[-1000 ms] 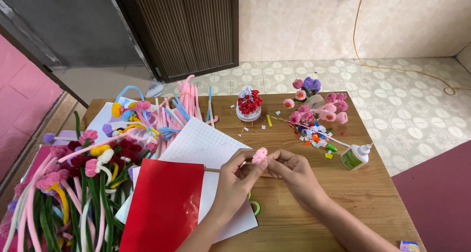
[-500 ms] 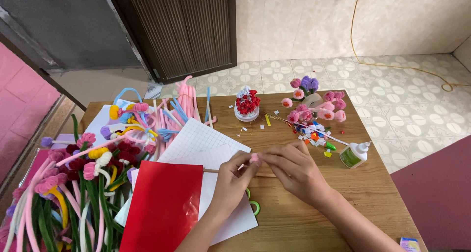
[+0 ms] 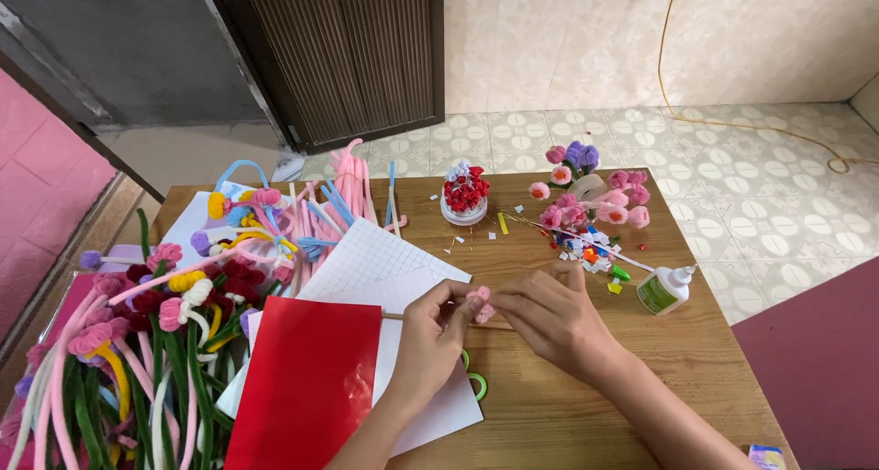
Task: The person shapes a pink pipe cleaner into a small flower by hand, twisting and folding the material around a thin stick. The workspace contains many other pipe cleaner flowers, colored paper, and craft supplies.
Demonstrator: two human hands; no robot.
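Where pinched, fingers (image 3: 462, 313) on pink flower (image 3: 480, 302).

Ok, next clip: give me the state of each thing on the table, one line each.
pink pipe-cleaner flower: pinched between both hands, on a thin stick
left hand: grip closed on the flower
right hand: grip closed on the flower
glue bottle: lying tilted, cap on
red sheet: flat, overlapping the grid paper
finished flowers: piled at the left

Bare counter (image 3: 549, 415) lies open near the right edge and in front; the glue bottle (image 3: 667, 290) and pink flower cluster (image 3: 595, 209) block the far right, while red paper (image 3: 307, 388) and pipe-cleaner flowers (image 3: 137, 342) crowd the left
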